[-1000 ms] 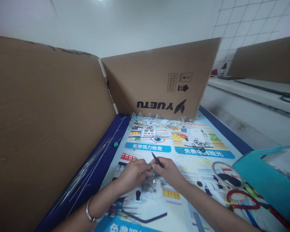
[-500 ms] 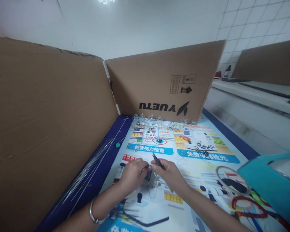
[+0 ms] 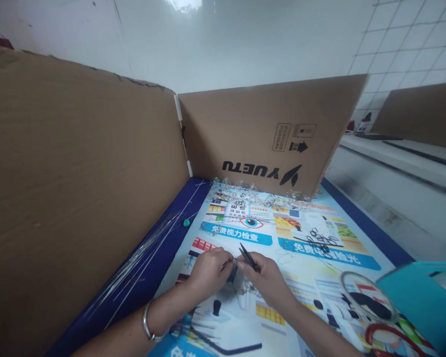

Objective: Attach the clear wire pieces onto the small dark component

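My left hand and my right hand meet over a printed poster mat on the table. My right hand is closed round dark tweezers, whose tips point up and away from me. My left hand pinches a small thin wire piece against the right fingers; I cannot make out what it is. Below the hands lies a small heap of clear and metal bits. A silver bangle circles my left wrist.
Cardboard walls stand at the left and at the back. Thin metal wires lie along the left wall. Glittery scraps line the back wall. Black rings lie on the mat. A teal box sits at right.
The view has tilted down and shifted a little. Both hands stay together over the heap, with only small finger movements.
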Available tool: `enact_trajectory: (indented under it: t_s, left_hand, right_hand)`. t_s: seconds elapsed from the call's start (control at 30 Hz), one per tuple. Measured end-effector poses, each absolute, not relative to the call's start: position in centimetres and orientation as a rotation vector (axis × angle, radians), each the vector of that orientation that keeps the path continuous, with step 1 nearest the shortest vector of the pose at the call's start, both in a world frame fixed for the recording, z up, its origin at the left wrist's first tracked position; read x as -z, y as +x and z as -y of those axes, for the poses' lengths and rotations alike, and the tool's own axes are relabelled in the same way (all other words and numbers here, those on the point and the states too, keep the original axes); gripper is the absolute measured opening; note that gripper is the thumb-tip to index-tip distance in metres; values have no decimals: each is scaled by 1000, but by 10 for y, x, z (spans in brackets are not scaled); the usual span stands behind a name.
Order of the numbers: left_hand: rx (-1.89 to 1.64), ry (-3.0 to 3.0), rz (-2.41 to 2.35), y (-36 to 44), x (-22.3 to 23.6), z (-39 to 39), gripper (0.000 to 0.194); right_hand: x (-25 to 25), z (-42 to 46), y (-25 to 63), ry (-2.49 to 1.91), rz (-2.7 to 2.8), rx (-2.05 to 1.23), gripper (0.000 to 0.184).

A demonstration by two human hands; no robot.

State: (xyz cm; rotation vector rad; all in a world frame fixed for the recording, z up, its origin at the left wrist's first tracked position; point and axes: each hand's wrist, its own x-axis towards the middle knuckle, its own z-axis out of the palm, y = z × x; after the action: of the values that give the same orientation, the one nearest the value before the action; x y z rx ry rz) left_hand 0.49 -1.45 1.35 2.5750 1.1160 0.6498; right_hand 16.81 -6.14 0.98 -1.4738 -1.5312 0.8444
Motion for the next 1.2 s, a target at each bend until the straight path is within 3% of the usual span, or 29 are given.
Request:
enact_trajectory:
  t_s: [0.53,0.83,1.2]
  left_hand:
    - [-613,2369,-835,1,-17,2,15]
    - [-485,2178,-832,-3,-26,-1,23]
    - [-833,2375,-880,5,-12,13,16]
  right_hand:
    - [-4,57,170,-1517,1425,-956,19]
    - [0,57,169,-1534,1353,-879,15]
    - [1,57,168,-1505,1408,-757,15]
